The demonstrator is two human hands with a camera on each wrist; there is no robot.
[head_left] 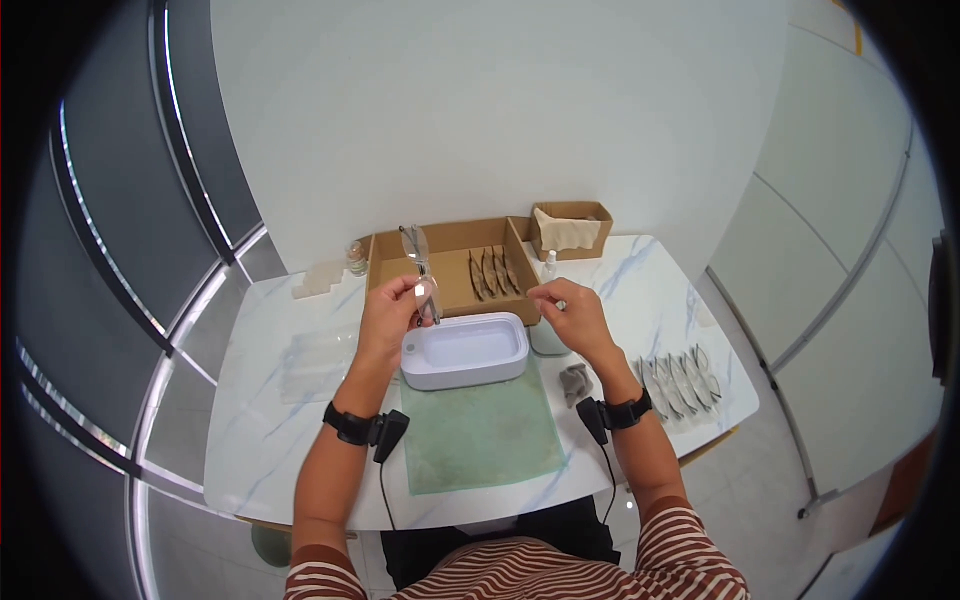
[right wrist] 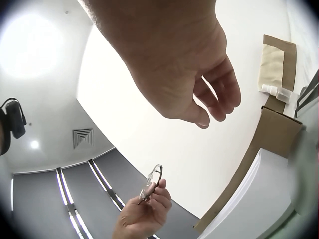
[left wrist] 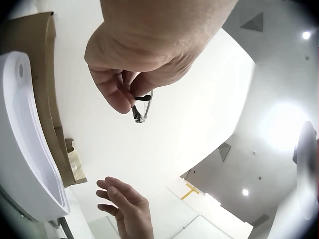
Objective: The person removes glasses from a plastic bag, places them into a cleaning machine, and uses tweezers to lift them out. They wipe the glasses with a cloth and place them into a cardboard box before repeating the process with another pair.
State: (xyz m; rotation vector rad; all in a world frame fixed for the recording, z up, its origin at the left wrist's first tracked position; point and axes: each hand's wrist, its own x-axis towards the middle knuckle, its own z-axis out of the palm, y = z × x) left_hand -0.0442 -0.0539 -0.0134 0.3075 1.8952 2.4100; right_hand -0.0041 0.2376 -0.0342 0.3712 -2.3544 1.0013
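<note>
A pair of glasses [head_left: 421, 262] is pinched in the left hand [head_left: 385, 322], raised above the left end of a white oblong basin [head_left: 465, 378]. In the left wrist view the left hand [left wrist: 144, 55] grips the glasses [left wrist: 140, 113] between thumb and fingers. The right hand [head_left: 577, 318] hovers to the right of the basin with nothing in it. Its fingers are loosely bent and apart from the thumb in the right wrist view, where the right hand [right wrist: 179, 74] is near the camera and the glasses [right wrist: 151, 183] are away from it.
Behind the basin, a cardboard box [head_left: 440, 240] holds several glasses. A smaller box [head_left: 603, 240] with cloth and a spray bottle [head_left: 549, 265] stand right of it. Several glasses [head_left: 680, 385] lie at the right, a grey cloth [head_left: 576, 384] nearer. A green mat [head_left: 480, 440] lies in front.
</note>
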